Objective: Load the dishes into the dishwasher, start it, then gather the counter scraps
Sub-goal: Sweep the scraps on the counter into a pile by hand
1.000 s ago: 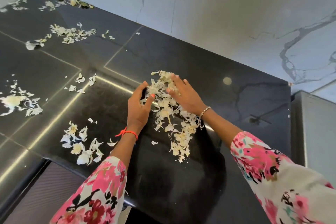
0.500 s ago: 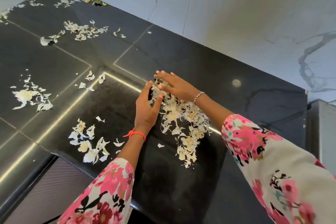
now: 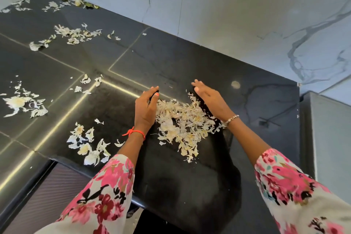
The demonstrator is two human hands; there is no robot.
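**Position of the work item.** The main pile of pale, papery peel scraps (image 3: 182, 125) lies on the polished black counter (image 3: 190, 59), between the two hands. Its long axis runs from 11 o'clock, by the left thumb, to 5 o'clock. There a thin tail points toward the counter's front edge. A shorter lobe extends toward 3 o'clock and reaches the right wrist.

**Hands.** The left hand (image 3: 145, 109) is set on edge at the pile's 9 o'clock side, with its fingers extended, slightly curved and touching the scraps. The right hand (image 3: 210, 99) is set at the 2 o'clock side, with its fingers straight and its palm turned to the pile. Nothing is pinched or gripped by either hand.

**Edges and open room.** Bare counter extends from the pile toward 12 o'clock as far as the veined marble wall (image 3: 247, 15). At 3 o'clock the counter ends beside a grey unit (image 3: 326, 138). The front edge lies near the pile's tail at 6 o'clock.

**Other scraps.** Separate clusters are seen at 9 o'clock:
- one near the front edge (image 3: 87, 144);
- one well apart at the far left (image 3: 24, 104).

Further clusters lie at 10 o'clock (image 3: 76, 34) and in the far corner (image 3: 76, 2).
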